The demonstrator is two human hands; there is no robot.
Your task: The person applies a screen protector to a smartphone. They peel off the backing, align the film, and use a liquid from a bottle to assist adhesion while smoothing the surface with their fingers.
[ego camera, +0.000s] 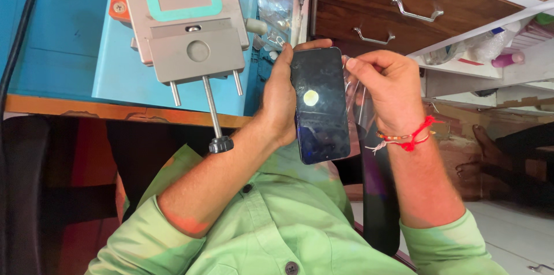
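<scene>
Smartphone [319, 105] up off the blue tabletop [63, 38], dark screen facing the camera; left hand [278, 99] fingers wrapped around its edge, right hand [386, 87] fingers pinching clear plastic film [356, 99] just beside it, grey clamp fixture [187, 27] nearby.

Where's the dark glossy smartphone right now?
Head view, centre: the dark glossy smartphone is gripped in the left hand, right hand at its far edge, just right of the grey metal clamp fixture.

left hand [277, 99] gripping, right hand [389, 87] pinching
</scene>
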